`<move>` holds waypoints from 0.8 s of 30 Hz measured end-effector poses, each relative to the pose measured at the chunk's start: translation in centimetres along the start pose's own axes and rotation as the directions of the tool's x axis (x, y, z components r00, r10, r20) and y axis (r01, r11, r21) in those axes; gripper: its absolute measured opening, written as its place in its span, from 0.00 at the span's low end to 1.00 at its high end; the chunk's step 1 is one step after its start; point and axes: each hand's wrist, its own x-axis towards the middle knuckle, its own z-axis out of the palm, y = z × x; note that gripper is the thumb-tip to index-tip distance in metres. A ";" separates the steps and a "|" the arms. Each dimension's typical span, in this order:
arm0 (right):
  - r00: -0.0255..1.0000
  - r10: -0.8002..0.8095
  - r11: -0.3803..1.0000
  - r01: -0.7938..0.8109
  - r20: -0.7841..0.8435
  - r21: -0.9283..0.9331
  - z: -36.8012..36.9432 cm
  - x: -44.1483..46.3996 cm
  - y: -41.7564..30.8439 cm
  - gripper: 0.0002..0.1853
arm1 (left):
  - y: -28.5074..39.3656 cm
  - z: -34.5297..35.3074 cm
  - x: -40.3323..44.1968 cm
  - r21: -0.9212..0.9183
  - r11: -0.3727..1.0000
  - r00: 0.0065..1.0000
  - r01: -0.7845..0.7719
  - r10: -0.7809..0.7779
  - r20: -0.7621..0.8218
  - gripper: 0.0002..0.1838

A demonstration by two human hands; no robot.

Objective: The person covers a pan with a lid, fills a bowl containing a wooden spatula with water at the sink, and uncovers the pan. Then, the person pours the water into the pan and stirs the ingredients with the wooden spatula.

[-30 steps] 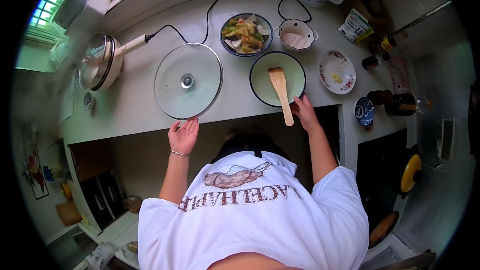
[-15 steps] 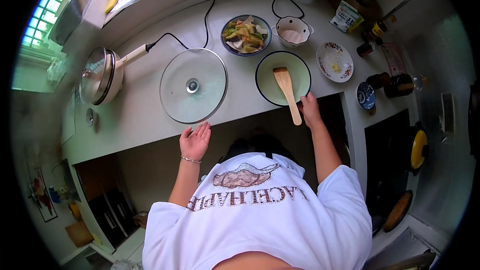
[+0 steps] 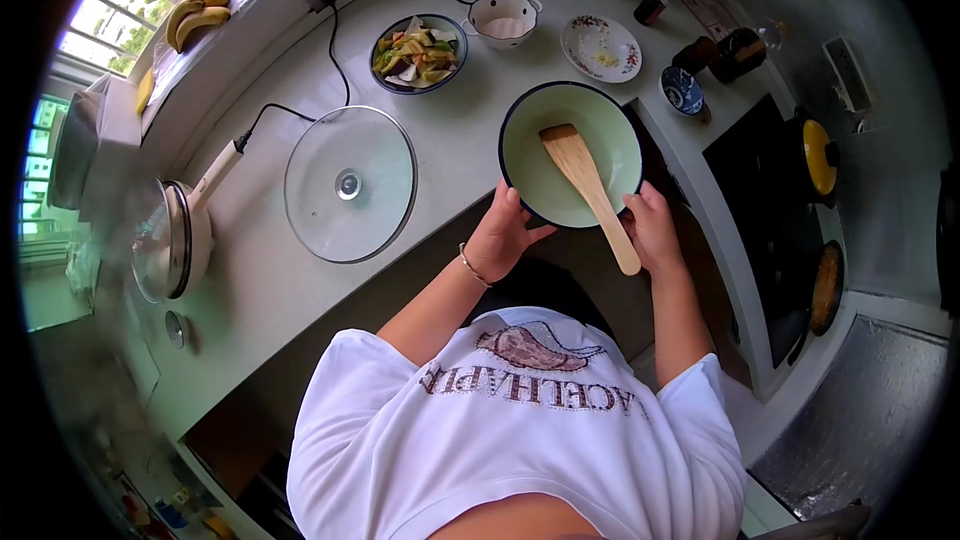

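Between my two hands is a pale green bowl [image 3: 525, 155] with a dark blue rim, held off the counter's front edge. A wooden spatula [image 3: 590, 180] lies in it, its handle sticking out over the near rim. My left hand [image 3: 503, 233] grips the bowl's lower left side, thumb near the rim. At the lower right, my right hand [image 3: 654, 228] closes on the rim beside the spatula handle. The bowl hides some of the fingers on both sides. A round glass lid [image 3: 350, 225] with a knob lies flat on the counter, left of the bowl.
Behind stand a bowl of cut vegetables [image 3: 420, 52], a small handled bowl [image 3: 502, 20] and a floral plate [image 3: 600, 48]. An electric pot [image 3: 195, 240] is plugged in at the left. To the right are a black cooktop [image 3: 750, 230] and a small blue bowl [image 3: 682, 90].
My left hand has moved from beside the glass lid to the bowl and taken hold of it. The bowl, with the spatula inside, has been lifted toward me. The view has turned right.
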 end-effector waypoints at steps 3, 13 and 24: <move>0.997 -0.039 0.999 0.038 -0.060 -0.025 -2.7 -2.8 0.4 0.13 | -2.2 1.9 1.3 -0.065 0.991 0.985 0.120 -0.111 0.132 0.34; 0.997 0.024 0.988 -0.012 -0.078 0.151 -14.1 -14.9 -0.4 0.25 | -11.7 11.0 4.1 0.078 0.965 0.947 0.250 -0.261 0.187 0.23; 0.902 -0.148 0.989 0.145 -0.405 -0.037 -31.8 -26.4 -1.4 0.11 | -30.2 25.3 6.6 0.125 0.909 0.866 0.397 -0.416 0.277 0.26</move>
